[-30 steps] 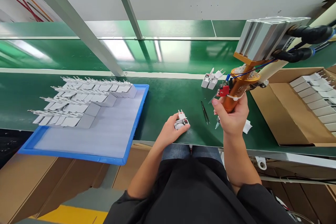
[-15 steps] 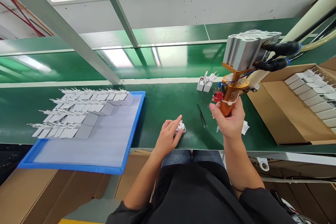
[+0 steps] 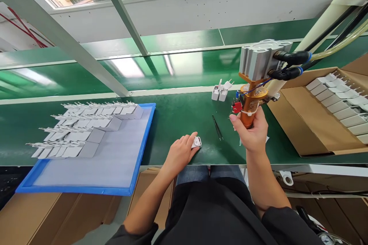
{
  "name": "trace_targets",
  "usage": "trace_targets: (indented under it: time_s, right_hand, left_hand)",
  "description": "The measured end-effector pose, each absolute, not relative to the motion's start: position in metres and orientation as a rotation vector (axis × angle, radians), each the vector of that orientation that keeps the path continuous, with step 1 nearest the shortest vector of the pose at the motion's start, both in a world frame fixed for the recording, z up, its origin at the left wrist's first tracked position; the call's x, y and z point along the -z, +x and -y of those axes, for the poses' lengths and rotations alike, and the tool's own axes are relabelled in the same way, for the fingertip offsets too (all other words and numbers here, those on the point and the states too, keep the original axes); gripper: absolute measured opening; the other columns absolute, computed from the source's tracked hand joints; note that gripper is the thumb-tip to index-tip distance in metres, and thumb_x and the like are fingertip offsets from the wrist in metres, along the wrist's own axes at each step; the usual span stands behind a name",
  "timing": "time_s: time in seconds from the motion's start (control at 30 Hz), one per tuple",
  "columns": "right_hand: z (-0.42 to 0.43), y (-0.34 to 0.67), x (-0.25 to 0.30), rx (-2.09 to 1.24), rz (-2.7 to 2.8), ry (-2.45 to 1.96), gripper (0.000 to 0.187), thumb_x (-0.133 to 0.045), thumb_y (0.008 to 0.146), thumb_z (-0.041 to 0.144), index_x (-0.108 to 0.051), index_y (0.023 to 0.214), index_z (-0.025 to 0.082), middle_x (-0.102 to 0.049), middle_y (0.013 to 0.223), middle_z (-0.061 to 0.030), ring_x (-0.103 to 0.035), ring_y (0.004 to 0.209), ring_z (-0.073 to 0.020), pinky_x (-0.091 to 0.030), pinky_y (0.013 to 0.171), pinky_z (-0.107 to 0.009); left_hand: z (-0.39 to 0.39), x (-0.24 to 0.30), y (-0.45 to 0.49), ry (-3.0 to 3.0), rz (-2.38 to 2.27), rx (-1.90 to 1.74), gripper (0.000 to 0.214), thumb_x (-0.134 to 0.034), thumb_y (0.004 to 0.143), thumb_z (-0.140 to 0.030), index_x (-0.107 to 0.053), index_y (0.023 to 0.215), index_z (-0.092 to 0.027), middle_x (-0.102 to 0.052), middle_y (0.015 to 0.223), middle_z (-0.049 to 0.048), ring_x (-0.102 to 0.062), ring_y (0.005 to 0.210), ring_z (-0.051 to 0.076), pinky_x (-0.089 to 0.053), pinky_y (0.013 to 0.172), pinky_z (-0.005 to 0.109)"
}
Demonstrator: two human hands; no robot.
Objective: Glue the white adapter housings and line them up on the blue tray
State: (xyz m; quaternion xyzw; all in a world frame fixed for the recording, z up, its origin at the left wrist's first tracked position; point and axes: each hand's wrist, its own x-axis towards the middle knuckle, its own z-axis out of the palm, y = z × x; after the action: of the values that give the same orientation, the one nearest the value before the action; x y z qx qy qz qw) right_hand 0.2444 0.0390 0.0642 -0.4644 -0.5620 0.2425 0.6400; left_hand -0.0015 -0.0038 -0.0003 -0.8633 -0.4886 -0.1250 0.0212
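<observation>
White plug-charger housing (image 3: 196, 142) in my left hand (image 3: 179, 152), orange pneumatic tool (image 3: 253, 92) in my right (image 3: 253, 133).
My left fingers and thumb pinch the housing low over the green bench (image 3: 172, 118), near its front edge; my right fingers wrap the tool's orange barrel, thumb along its side. I'd brace the housing so it can't twist, hold the tool upright, and mind the tweezers (image 3: 215, 123) lying between my hands.

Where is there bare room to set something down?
Green bench shows between the blue tray and tweezers, beyond the left hand; the tray's near-right lining is bare. Crowded: around the right hand, between tweezers and cardboard box.
</observation>
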Motion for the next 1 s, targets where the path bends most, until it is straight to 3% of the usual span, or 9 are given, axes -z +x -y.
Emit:
trace_targets:
  time_s: [0.27, 0.43, 0.57, 0.67, 0.77, 0.87, 1.0]
  right_hand:
    - [-0.036, 0.264, -0.063, -0.522, 1.339, -1.099, 0.028, -0.074, 0.082, 0.041, -0.057, 0.092, 0.021, -0.051, 0.064, 0.0055, -0.045, 0.053, -0.0106, -0.041, 0.051, -0.025]
    - [-0.036, 0.277, -0.063, -0.481, 1.352, -1.146, 0.027, -0.073, 0.082, 0.042, -0.058, 0.088, 0.021, -0.049, 0.062, 0.0061, -0.041, 0.052, -0.0097, -0.038, 0.05, -0.024]
    - [-0.033, 0.283, -0.064, -0.488, 1.36, -1.135, 0.024, -0.074, 0.082, 0.038, -0.058, 0.087, 0.021, -0.049, 0.062, 0.0062, -0.04, 0.053, -0.0094, -0.037, 0.05, -0.023]
    - [-0.032, 0.286, -0.064, -0.495, 1.388, -1.121, 0.021, -0.072, 0.084, 0.036, -0.06, 0.092, 0.021, -0.051, 0.065, 0.0053, -0.042, 0.056, -0.0101, -0.039, 0.053, -0.023]
    - [-0.031, 0.288, -0.063, -0.503, 1.406, -1.112, 0.02, -0.07, 0.085, 0.035, -0.061, 0.095, 0.02, -0.056, 0.069, 0.0035, -0.047, 0.059, -0.0109, -0.042, 0.055, -0.024]
    - [-0.031, 0.29, -0.062, -0.482, 1.416, -1.115, 0.019, -0.07, 0.086, 0.035, -0.061, 0.094, 0.02, -0.055, 0.067, 0.0042, -0.045, 0.056, -0.01, -0.041, 0.053, -0.023]
    - [-0.03, 0.295, -0.061, -0.466, 1.427, -1.115, 0.018, -0.07, 0.086, 0.035, -0.061, 0.092, 0.02, -0.057, 0.066, 0.0036, -0.047, 0.054, -0.0105, -0.041, 0.051, -0.023]
  left_hand:
    - [-0.044, -0.009, -0.04, -2.187, 1.972, 0.265, 0.049, -0.044, 0.102, -0.035, -0.047, 0.141, -0.006, -0.069, 0.105, 0.0179, -0.065, 0.092, 0.031, -0.049, 0.078, 0.039]
    - [-0.081, -0.014, -0.068, -2.002, 2.273, 0.269, 0.057, -0.049, 0.096, -0.028, -0.042, 0.147, -0.005, -0.065, 0.125, 0.0234, -0.059, 0.115, 0.039, -0.048, 0.094, 0.051]
    - [-0.089, -0.022, -0.062, -1.827, 2.215, 0.591, 0.08, -0.062, 0.091, -0.045, -0.034, 0.153, -0.004, -0.047, 0.147, 0.0297, -0.038, 0.14, 0.047, -0.033, 0.111, 0.067]
    - [-0.107, -0.028, -0.024, -1.889, 1.98, 0.963, 0.088, -0.066, 0.088, -0.054, -0.032, 0.154, -0.007, -0.038, 0.154, 0.0277, -0.03, 0.147, 0.044, -0.026, 0.12, 0.061]
    - [-0.146, -0.024, 0.038, -2.325, 1.833, 1.085, 0.087, -0.069, 0.089, -0.046, -0.027, 0.157, -0.012, -0.041, 0.155, 0.0227, -0.039, 0.145, 0.035, -0.032, 0.12, 0.05]
    - [-0.189, -0.014, 0.092, -2.642, 1.854, 1.039, 0.095, -0.076, 0.084, -0.032, -0.021, 0.158, -0.009, -0.043, 0.154, 0.0252, -0.042, 0.144, 0.034, -0.038, 0.117, 0.046]
    - [-0.22, -0.008, 0.116, -2.741, 2.05, 0.907, 0.083, -0.066, 0.087, -0.014, -0.022, 0.158, -0.009, -0.067, 0.128, 0.0212, -0.065, 0.118, 0.031, -0.051, 0.098, 0.041]
